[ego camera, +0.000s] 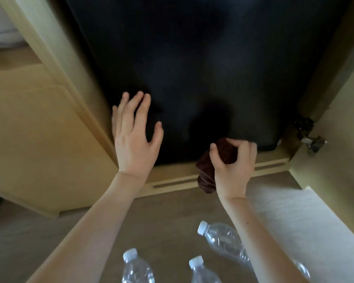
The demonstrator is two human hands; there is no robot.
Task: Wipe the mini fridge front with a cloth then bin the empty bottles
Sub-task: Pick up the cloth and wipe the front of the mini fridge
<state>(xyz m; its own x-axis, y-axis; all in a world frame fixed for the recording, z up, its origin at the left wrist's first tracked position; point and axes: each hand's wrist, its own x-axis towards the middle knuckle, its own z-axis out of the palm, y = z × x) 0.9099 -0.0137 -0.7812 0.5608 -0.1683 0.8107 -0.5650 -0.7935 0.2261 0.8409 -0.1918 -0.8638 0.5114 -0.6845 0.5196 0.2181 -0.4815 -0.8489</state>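
Observation:
The black mini fridge front [202, 78] fills a wooden cabinet bay ahead of me. My left hand [134, 135] lies flat against its lower left corner, fingers spread. A folded dark brown cloth [215, 160] is bunched in my right hand [233, 166] at the fridge's bottom edge, right of centre. Three empty clear plastic bottles with white caps sit on the floor near me: one [223, 242] lying partly under my right forearm, one [137, 268] at the lower left, one [202, 271] at the lower middle.
The open cabinet door [339, 160] with its metal hinge [313, 141] stands to the right. A wooden plinth with slots [172, 180] runs below the fridge. A light wooden panel [29, 129] is at the left, with a white object [2, 31] on a shelf above it.

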